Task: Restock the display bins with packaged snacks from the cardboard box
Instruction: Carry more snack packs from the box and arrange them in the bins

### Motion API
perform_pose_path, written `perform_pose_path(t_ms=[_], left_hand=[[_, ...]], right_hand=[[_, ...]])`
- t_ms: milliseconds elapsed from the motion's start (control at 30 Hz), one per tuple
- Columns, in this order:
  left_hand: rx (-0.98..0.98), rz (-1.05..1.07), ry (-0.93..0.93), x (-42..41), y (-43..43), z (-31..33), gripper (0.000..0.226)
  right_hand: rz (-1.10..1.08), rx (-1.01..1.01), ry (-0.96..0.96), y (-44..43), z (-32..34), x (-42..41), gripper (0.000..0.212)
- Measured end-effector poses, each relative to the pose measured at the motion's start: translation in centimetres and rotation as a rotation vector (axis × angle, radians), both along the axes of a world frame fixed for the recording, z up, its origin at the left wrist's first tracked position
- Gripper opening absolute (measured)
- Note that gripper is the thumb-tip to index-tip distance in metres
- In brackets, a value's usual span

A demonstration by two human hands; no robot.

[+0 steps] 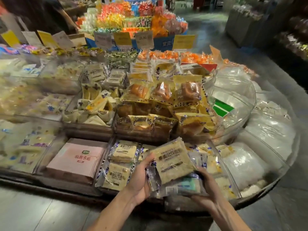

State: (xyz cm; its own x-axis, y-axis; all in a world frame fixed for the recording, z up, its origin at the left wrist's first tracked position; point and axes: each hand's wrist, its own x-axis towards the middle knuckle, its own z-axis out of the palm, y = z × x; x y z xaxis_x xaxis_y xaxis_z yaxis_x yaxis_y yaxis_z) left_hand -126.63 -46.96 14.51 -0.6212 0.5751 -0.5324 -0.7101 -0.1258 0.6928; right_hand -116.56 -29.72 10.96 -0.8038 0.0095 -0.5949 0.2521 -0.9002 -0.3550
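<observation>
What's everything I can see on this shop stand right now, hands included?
held toast packets: small stack, beige with blue edges, above the front bin
binned toast packets: several, same colours, front bin
pink box: one, pink, left of them
brown bread packets: many, yellow wrap, bin behind
white bags: several, clear wrap, curved right end
green tag: one, green and white, right clear wall
price cards: several, yellow and white, behind the bins
sweets: heaps, orange, red, yellow, far stand
left grip: one bare hand, holds the stack's left edge
right grip: one bare hand, holds its right side
</observation>
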Motion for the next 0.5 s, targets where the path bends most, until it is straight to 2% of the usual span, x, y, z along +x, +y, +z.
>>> perform_pose_path(t_ms=[133, 233, 300, 500], left_hand=[[0.040, 0.032, 0.003, -2.3, 1.5, 0.7, 0.052], [0.051, 0.059, 0.002, -4.1, 1.5, 0.7, 0.049], [0.047, 0.095, 0.029, -5.2, 1.1, 1.0, 0.045], [-0.072, 0.181, 0.123, -9.4, -2.3, 0.0, 0.031]], right_hand=[[-0.018, -0.070, 0.061, 2.1, 0.0, -3.1, 0.089], [0.000, -0.074, 0.092, 2.8, 0.0, -4.5, 0.075], [0.009, -0.049, 0.084, 3.4, 0.1, -5.3, 0.073], [-0.021, 0.057, -0.001, 5.2, -0.7, -6.5, 0.093]])
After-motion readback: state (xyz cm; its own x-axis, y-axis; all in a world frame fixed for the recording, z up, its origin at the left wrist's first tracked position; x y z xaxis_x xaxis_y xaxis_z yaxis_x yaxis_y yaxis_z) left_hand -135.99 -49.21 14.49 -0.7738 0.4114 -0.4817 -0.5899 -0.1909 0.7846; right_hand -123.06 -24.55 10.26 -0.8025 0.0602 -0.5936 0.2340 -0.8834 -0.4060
